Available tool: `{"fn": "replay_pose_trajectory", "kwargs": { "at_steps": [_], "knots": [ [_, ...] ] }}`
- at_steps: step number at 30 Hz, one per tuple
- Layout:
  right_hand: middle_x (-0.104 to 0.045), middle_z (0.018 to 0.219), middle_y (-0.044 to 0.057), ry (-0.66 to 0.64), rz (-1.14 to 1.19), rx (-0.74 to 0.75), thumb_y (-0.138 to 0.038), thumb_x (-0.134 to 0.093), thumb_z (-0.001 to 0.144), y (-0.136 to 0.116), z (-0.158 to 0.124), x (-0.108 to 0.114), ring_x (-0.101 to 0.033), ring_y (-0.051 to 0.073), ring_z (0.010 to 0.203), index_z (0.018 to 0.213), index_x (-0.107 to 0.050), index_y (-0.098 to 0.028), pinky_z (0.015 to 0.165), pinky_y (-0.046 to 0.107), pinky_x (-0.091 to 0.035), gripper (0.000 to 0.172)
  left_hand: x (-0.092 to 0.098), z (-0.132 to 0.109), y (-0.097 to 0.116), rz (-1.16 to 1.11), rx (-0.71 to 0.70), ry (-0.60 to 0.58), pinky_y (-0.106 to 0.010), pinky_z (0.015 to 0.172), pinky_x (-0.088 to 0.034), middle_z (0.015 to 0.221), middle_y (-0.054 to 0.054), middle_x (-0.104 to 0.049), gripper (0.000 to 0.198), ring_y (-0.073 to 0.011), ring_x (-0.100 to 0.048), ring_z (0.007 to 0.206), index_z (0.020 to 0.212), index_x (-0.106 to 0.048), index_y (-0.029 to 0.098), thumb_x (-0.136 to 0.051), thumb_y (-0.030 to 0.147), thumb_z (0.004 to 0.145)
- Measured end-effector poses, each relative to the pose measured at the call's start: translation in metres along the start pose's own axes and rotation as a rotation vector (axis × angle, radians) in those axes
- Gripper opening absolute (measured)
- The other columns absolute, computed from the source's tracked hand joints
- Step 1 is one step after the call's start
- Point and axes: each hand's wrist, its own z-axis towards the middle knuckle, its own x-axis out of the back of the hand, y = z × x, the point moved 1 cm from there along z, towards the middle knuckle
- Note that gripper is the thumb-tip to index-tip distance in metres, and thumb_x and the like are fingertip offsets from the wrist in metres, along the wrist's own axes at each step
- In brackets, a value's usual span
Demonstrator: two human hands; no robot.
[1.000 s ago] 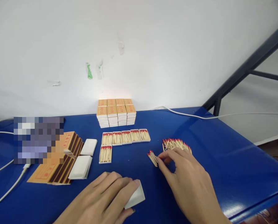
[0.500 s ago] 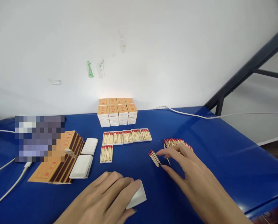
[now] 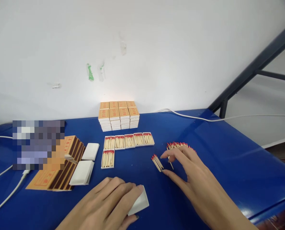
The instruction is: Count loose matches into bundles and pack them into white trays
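Observation:
Low at the front, my left hand (image 3: 111, 201) is closed on a white matchbox tray (image 3: 142, 203), its fingers covering much of it. My right hand (image 3: 190, 169) is open, thumb and index finger apart, just right of a small bunch of matches (image 3: 157, 163) with red heads. The thumb tip is close to the lower ends of these matches; whether it touches them I cannot tell. Behind the right fingers lies a larger pile of matches (image 3: 177, 145), partly hidden by the hand. One match leans out of the pile toward me.
Several trays filled with matches (image 3: 129, 141) stand in a row, with one more filled tray (image 3: 108, 158) in front. Stacked matchboxes (image 3: 119, 115) stand by the wall. To the left are white trays (image 3: 81, 172), orange matchbox sleeves (image 3: 58, 174) and a white cable (image 3: 13, 195).
The view has shifted slightly. My right index finger has lifted a little away from the small bunch of matches, while my left hand stays on the tray.

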Motion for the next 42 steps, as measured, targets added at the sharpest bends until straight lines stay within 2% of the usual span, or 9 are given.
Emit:
{"fn": "replay_pose_trajectory", "kwargs": {
  "at_steps": [3, 13, 19, 26, 32, 36, 39, 42],
  "knots": [
    [-0.06, 0.137, 0.001, -0.012, 0.009, -0.015, -0.034, -0.062, 0.108, 0.0, -0.001, 0.0, -0.065, 0.024, 0.127, 0.128, -0.057, -0.04, 0.094, 0.038, -0.06, 0.021, 0.0, -0.001, 0.001, 0.0, 0.003, 0.0, -0.034, 0.091, -0.057, 0.112, 0.005, -0.085, 0.039, -0.0169, -0.082, 0.096, 0.129, -0.07, 0.019, -0.035, 0.036, 0.124],
    [-0.062, 0.136, 0.002, 0.015, 0.001, 0.004, -0.036, -0.064, 0.108, 0.001, -0.001, -0.003, -0.065, 0.025, 0.125, 0.125, -0.058, -0.038, 0.099, 0.04, -0.058, 0.019, 0.001, 0.003, 0.002, -0.02, -0.002, -0.01, -0.036, 0.087, -0.058, 0.111, 0.004, -0.085, 0.037, -0.0175, -0.082, 0.093, 0.129, -0.069, 0.019, -0.036, 0.035, 0.124],
    [-0.064, 0.13, 0.003, 0.021, 0.004, 0.007, -0.034, -0.063, 0.108, 0.003, 0.005, -0.003, -0.066, 0.026, 0.123, 0.121, -0.06, -0.036, 0.092, 0.039, -0.059, 0.014, 0.0, 0.003, 0.003, -0.017, -0.006, -0.023, -0.035, 0.088, -0.06, 0.114, 0.004, -0.085, 0.038, -0.0176, -0.082, 0.095, 0.131, -0.068, 0.019, -0.035, 0.035, 0.124],
    [-0.063, 0.132, 0.001, 0.066, 0.0, 0.017, -0.036, -0.067, 0.105, 0.006, 0.002, 0.0, -0.06, 0.026, 0.129, 0.122, -0.06, -0.038, 0.104, 0.044, -0.056, 0.018, -0.001, 0.0, 0.001, -0.005, -0.001, -0.013, -0.035, 0.088, -0.06, 0.114, 0.004, -0.085, 0.038, -0.0177, -0.082, 0.097, 0.13, -0.069, 0.019, -0.035, 0.035, 0.124],
    [-0.063, 0.134, 0.002, 0.018, 0.007, -0.007, -0.039, -0.061, 0.109, 0.005, 0.002, -0.002, -0.063, 0.025, 0.126, 0.122, -0.06, -0.037, 0.096, 0.041, -0.058, 0.013, -0.001, 0.002, 0.003, -0.013, -0.004, -0.016, -0.034, 0.088, -0.06, 0.113, 0.005, -0.085, 0.038, -0.0169, -0.082, 0.095, 0.13, -0.069, 0.02, -0.035, 0.036, 0.124],
    [-0.063, 0.135, 0.004, -0.002, 0.007, -0.012, -0.043, -0.053, 0.112, 0.001, 0.009, 0.001, -0.062, 0.026, 0.129, 0.13, -0.062, -0.039, 0.099, 0.042, -0.057, 0.02, -0.001, 0.002, 0.003, -0.008, -0.002, -0.007, -0.031, 0.09, -0.059, 0.112, 0.004, -0.085, 0.038, -0.0161, -0.081, 0.096, 0.129, -0.069, 0.02, -0.035, 0.035, 0.124],
    [-0.062, 0.134, 0.005, -0.03, 0.001, 0.025, -0.039, -0.044, 0.116, -0.001, 0.016, 0.002, -0.064, 0.024, 0.126, 0.139, -0.062, -0.041, 0.101, 0.043, -0.056, 0.029, 0.001, 0.001, 0.003, -0.002, -0.005, -0.002, -0.029, 0.091, -0.059, 0.111, 0.003, -0.084, 0.037, -0.0158, -0.081, 0.096, 0.129, -0.069, 0.019, -0.035, 0.032, 0.124],
    [-0.062, 0.132, 0.007, -0.045, -0.012, 0.061, -0.036, -0.039, 0.117, -0.003, 0.02, 0.001, -0.065, 0.024, 0.122, 0.138, -0.066, -0.038, 0.102, 0.044, -0.056, 0.034, 0.001, 0.002, 0.002, -0.005, -0.009, -0.006, -0.031, 0.089, -0.06, 0.11, 0.003, -0.084, 0.037, -0.0163, -0.081, 0.094, 0.129, -0.069, 0.018, -0.035, 0.033, 0.124]
  ]
}}
